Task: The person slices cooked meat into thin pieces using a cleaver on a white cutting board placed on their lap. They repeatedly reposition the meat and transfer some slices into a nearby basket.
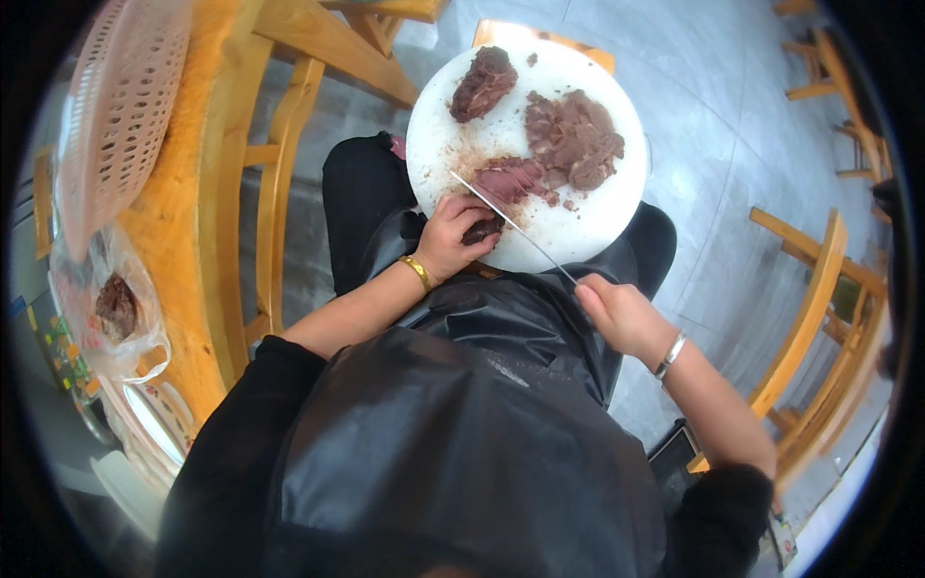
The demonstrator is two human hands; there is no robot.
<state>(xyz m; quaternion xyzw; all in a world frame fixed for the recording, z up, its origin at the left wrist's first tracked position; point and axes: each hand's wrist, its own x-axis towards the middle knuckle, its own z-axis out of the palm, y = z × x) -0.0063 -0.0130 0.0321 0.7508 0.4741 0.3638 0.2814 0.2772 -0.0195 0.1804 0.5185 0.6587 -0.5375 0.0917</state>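
Observation:
A round white cutting board [462, 83] lies in front of me, between my knees. My left hand [454, 235] is curled over a dark piece of meat [481, 230] at the board's near edge. In my right hand [623, 314] is the handle of a knife [531, 242], its thin blade seen edge-on, slanting across the board beside the held meat. Just beyond the blade rests a row of fresh reddish slices [510, 179]. To their right is a heap of sliced brown meat [574, 137]. An uncut dark chunk [484, 83] sits at the far left of the board.
On the wooden table [195, 209] at left stand a pink perforated plastic basket [130, 108] and a clear plastic bag [148, 289] with a dark meat piece [116, 307]. A wooden chair [289, 144] stands at that table. More wooden chairs [802, 311] are on the right.

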